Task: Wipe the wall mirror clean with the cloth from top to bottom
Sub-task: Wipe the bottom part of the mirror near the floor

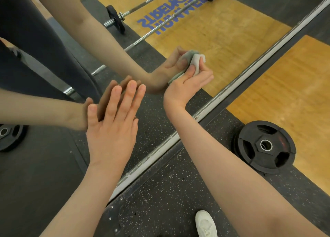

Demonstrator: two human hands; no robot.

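While the left hand (110, 129) lies flat against the large frameless wall mirror (205, 33), its fingers (125, 101) straight and held close together with nothing in their grasp, the right hand (187, 84) grips a small crumpled pale grey-green cloth (193, 62) and presses it to the glass. The right hand's fingers are curled round the cloth, the thumb lying along its near side, so that only the bunched top and a strip by the wrist show. The cloth sits low on the mirror, near its bottom edge, to the right of the left hand and just apart from it. Both hands meet their own reflections in the glass. A metal strip (205, 113) runs diagonally along the foot of the mirror, from near left to far right. Below it lies black speckled rubber flooring (166, 192), and to the right a yellow wooden lifting platform (294, 86). A black rubber weight plate (264, 145) rests flat on the floor at the platform's near edge. A white shoe (205, 224) shows at the bottom of the view. Reflected in the mirror are a steel barbell with black plates (116, 18) and reversed blue lettering (169, 17) on the platform.
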